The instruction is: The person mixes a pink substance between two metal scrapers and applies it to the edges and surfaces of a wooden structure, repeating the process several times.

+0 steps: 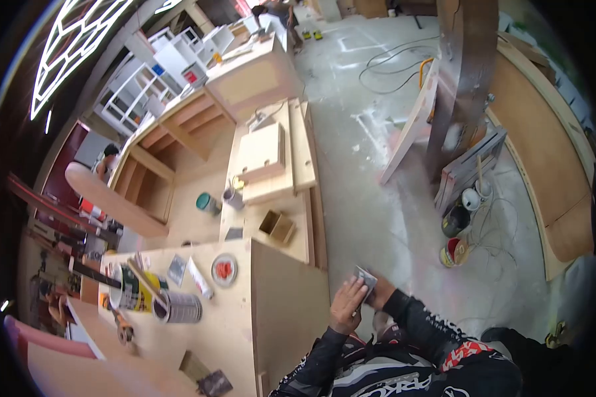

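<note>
In front of my body, my left hand [346, 306] has its fingers pressed together over a small flat grey plate [366, 278], which looks like a filler spreader. My right hand [381, 291] grips the same plate from the other side, its fingers partly hidden. To the left, a wooden worktop [228, 314] carries a dish of red paste [224, 269], a white tube [199, 278] and a thin grey sheet [177, 269]. Further along it are a paint can [177, 308] with a wooden stick across it and a larger green and yellow can [136, 291].
A lower bench ahead holds an open wooden box [276, 227], a green-lidded jar [208, 204] and stacked panels [263, 149]. To the right stand a metal post [460, 86], paint pots [453, 251], loose cables and a curved wooden panel [546, 152]. Other people are further off.
</note>
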